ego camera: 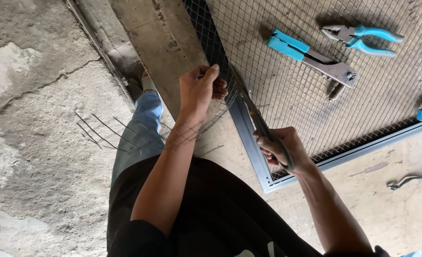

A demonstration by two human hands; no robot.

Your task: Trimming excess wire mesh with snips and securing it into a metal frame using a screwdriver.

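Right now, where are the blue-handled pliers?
In the head view, the pliers lie at the upper right on the wire mesh, just above the blue-handled rivet tool and well away from both hands.

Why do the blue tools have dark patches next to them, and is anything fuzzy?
Head view: daylight throws soft shadows beside the riveter and pliers on the mesh; the snips in the right hand look slightly smeared; the left hand is sharp; no glare.
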